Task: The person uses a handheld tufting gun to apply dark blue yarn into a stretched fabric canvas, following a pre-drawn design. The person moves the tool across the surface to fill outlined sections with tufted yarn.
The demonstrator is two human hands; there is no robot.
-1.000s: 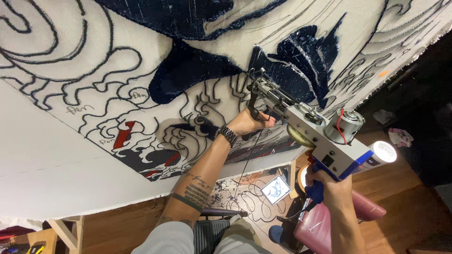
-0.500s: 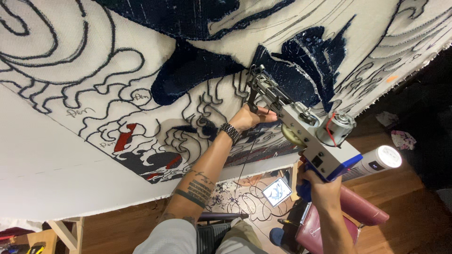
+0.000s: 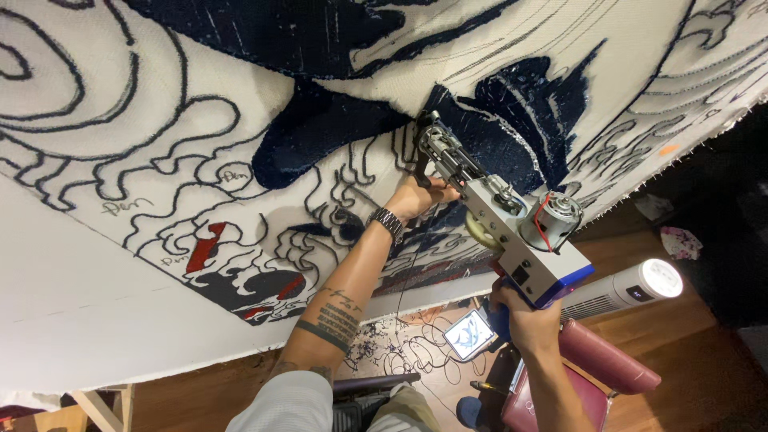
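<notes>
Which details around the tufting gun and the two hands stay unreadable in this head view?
- Needle tip of the tufting gun: buried in the cloth, contact point hidden.
- Right hand: its grip on the blue handle is covered by the gun body.
- Left hand: fingers partly behind the front handle.
- Tablet picture: too small.

White cloth (image 3: 120, 304) w/ navy swirl outlines, red patches, grey tufting gun (image 3: 512, 232) w/ blue base, maroon chair (image 3: 600, 364)

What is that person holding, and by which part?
A tufting gun: the right hand grips its blue rear handle, the left hand its front grip near the cloth.
</notes>
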